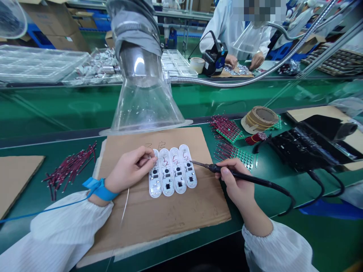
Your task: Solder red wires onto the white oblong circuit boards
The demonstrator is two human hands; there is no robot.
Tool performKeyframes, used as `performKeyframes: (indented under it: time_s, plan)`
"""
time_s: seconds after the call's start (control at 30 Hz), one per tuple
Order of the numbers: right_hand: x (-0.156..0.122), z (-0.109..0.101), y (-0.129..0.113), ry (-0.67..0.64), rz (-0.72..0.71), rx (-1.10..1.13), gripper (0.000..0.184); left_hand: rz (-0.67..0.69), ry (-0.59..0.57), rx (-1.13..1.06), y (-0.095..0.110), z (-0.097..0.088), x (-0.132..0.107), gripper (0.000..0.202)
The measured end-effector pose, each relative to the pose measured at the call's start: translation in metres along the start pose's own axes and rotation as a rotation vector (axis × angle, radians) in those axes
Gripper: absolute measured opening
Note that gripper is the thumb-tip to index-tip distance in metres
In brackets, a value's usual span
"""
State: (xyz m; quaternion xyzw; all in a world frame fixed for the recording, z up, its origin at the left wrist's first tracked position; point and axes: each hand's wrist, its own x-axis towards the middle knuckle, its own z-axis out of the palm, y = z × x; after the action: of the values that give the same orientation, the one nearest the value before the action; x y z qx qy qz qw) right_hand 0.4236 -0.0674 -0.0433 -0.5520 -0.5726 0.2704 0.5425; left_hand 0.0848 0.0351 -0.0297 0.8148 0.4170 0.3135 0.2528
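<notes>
My right hand (pixel 236 183) grips a black soldering iron (pixel 224 169), its metal tip just by the rightmost of several white, rounded-end circuit boards (pixel 188 166). These boards lie side by side, with red wires, black chips and round parts on them. Over the upper end of the leftmost board, my left hand (pixel 134 168) is closed in a pinch on a thin solder wire (pixel 125 204), whose tail hangs below the palm. A blue wrist strap (pixel 98 190) circles my left wrist. Under the boards lies a brown cardboard sheet (pixel 170 215).
A clear fume hood (pixel 147 105) hangs behind the boards. Red wires (pixel 70 166) lie left; green boards with wires (pixel 227 128), a tape roll (pixel 259 119) and a black device (pixel 312 141) stand right. Across the bench another person's hands (pixel 256 60) work on boards.
</notes>
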Motion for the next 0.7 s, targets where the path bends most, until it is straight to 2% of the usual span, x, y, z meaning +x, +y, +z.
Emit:
performKeyframes:
  time_s: [0.13,0.37,0.53,0.7]
  plan:
    - [0.000,0.001,-0.003,0.044,0.013,0.074,0.025,-0.056,0.055,-0.021,0.000,-0.002,0.000,0.014]
    - [-0.002,0.000,0.001,-0.080,-0.004,-0.021,0.019,-0.046,0.050,-0.017,0.003,-0.002,0.002,0.013]
    - [-0.004,-0.003,0.008,-0.110,-0.002,-0.077,0.015,-0.034,0.039,-0.005,0.000,-0.001,0.001,0.012]
    - [-0.002,-0.003,0.007,-0.122,-0.013,-0.122,0.020,0.003,0.004,-0.009,-0.002,0.000,0.000,0.011]
